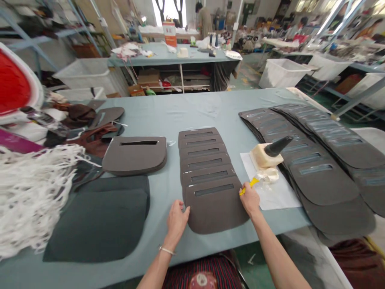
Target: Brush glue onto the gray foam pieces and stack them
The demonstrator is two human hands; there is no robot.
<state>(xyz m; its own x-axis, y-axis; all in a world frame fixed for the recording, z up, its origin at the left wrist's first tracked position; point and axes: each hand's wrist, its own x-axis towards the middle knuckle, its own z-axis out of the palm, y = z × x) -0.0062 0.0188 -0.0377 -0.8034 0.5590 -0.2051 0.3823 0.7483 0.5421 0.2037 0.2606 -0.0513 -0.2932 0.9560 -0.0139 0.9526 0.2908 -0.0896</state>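
Grey-brown slotted panels (215, 210) overlap in a row on the blue-green tabletop (204, 114), between both hands. The left hand (178, 220) has thumb and fingers slightly apart at the front panel's edge; the right hand (250, 198) is closed round a yellow brush (254, 182) near white paste (270, 175). Work looks partway along: the shiny-slotted rows (329, 186) at right seem done, the centre row in hand, the compact stack (134, 158) at left remaining. White cords (33, 192) heap farther left; beyond stand another table (177, 60) and pale bins (281, 72).
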